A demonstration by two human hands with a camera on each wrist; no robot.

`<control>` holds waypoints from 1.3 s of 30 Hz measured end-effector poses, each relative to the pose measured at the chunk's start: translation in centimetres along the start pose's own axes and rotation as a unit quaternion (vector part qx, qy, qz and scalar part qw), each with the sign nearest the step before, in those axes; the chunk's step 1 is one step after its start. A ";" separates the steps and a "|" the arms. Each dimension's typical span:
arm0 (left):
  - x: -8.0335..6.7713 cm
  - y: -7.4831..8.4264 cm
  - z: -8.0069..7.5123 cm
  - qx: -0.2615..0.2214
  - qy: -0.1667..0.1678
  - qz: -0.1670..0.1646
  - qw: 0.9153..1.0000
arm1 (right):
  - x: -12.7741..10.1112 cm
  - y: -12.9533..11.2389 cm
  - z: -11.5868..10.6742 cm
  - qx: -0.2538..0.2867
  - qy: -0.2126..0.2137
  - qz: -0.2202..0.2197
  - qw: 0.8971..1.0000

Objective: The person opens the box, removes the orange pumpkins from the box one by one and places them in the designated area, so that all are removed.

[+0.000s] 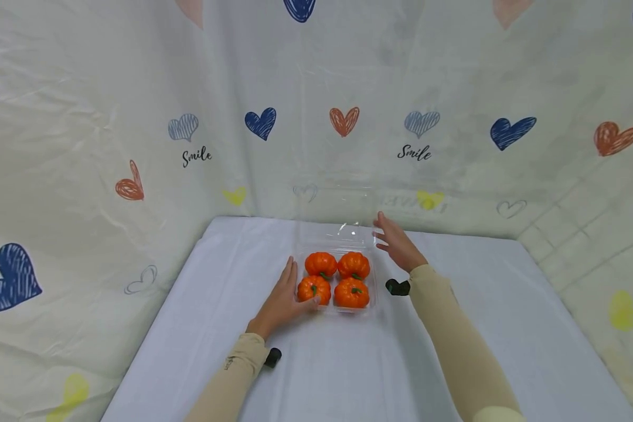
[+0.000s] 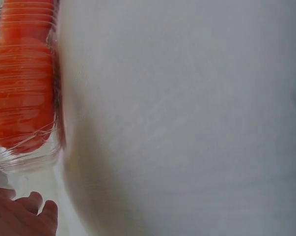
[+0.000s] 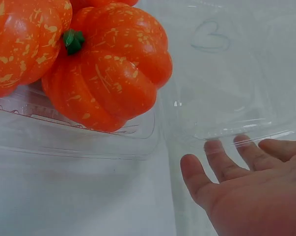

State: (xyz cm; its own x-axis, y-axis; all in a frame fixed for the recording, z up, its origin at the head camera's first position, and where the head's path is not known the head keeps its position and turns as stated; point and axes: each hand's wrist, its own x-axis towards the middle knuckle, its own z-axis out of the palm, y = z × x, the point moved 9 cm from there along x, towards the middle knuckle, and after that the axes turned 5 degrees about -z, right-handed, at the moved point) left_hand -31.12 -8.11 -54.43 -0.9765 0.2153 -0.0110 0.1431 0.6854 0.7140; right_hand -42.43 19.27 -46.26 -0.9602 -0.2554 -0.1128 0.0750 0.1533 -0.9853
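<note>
Four orange pumpkins (image 1: 336,279) sit two by two in a clear plastic clamshell container (image 1: 371,302) at the centre of the head view, on a white table (image 1: 506,328). The container's transparent lid (image 1: 334,211) stands raised behind the tray, hinged at the far edge, so the contents are exposed from above.

The left hand (image 1: 282,302) lies flat on the table against the lower left corner of the container, fingers extended along its side wall and thumb touching the near rim beside the front-left pumpkin. This placement appears to brace the light tray against sliding. In the left wrist view the pumpkins show through the ribbed wall at the upper left of the frame.

The right hand (image 1: 398,246) is spread, fingers straight, at the upper right corner of the container. In the right wrist view its fingertips (image 3: 216,147) meet the lower edge of the lid; whether they press it or only touch it cannot be determined. It grips nothing.

The two hands are apart, one on each side of the container. A heart-printed cloth (image 1: 111,146) surrounds the table.
</note>
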 end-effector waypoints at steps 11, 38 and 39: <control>-0.3 -0.2 -0.2 0.007 0.003 0.010 1.000 | 0.4 2.7 1.6 0.090 -0.044 0.031 0.994; -0.6 -0.1 -0.4 0.026 0.009 0.002 1.000 | -0.4 2.2 1.3 -0.099 0.007 -0.037 0.994; -0.6 0.0 -0.5 0.029 0.011 0.003 1.000 | -0.5 1.8 1.5 -0.111 0.007 -0.043 0.993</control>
State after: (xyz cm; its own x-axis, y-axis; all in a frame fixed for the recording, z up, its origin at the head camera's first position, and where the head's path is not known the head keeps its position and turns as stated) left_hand -30.66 -8.62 -54.05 -0.9788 0.2046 0.0081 0.1569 0.7236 0.6721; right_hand -41.38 18.22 -48.16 -0.9641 -0.2642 -0.0274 -0.0662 0.3389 -0.9385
